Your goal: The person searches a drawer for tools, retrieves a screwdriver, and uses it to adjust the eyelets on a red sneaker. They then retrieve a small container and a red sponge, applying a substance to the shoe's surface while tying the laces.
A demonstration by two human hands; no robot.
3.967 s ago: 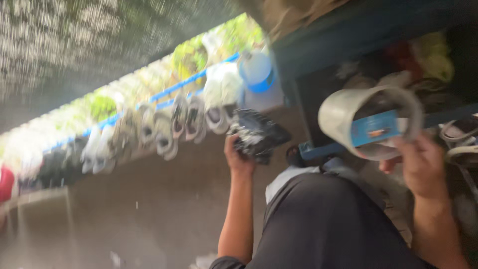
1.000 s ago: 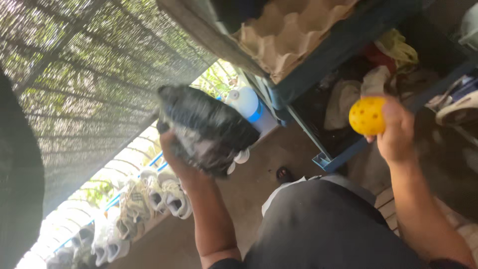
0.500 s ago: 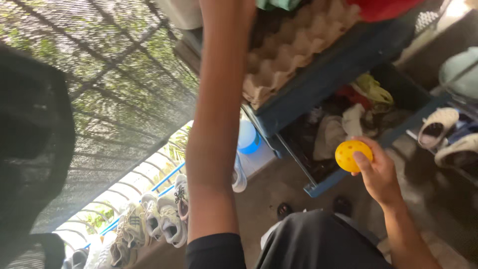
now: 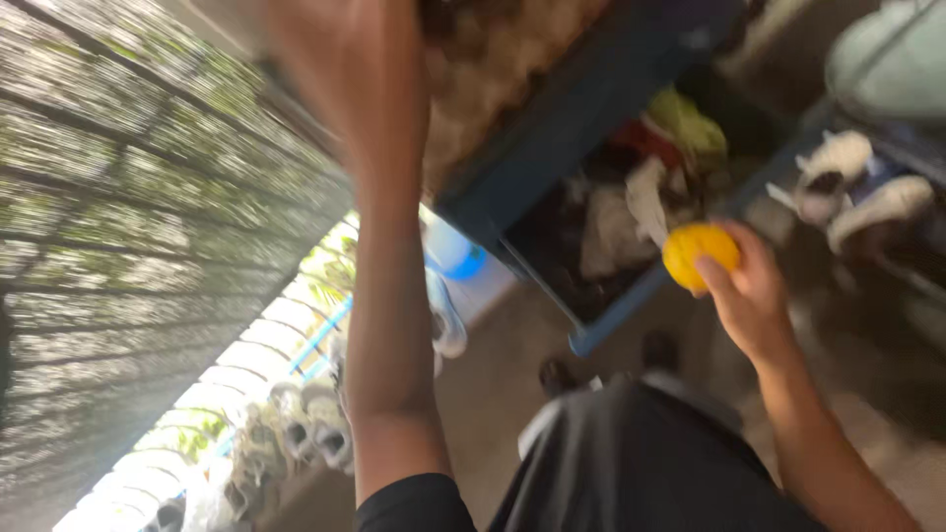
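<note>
The right hand (image 4: pixel 754 296) is at about 3 o'clock in the view, and its fingers (image 4: pixel 711 278) grip a small round yellow ball (image 4: pixel 698 253), held in the air in front of the blue metal shelf frame (image 4: pixel 591 128). Behind the ball, at 1 o'clock, crumpled cloths and bags in white, red and yellow (image 4: pixel 650 187) lie inside the shelf. The left hand (image 4: pixel 345 59) is raised to 12 o'clock, close to the camera and blurred; it reaches to the brown cardboard egg tray (image 4: pixel 493 69) on top of the shelf, and I cannot tell how its fingers stand. At 7 o'clock, pale shoes (image 4: pixel 305 424) hang along a railing.
</note>
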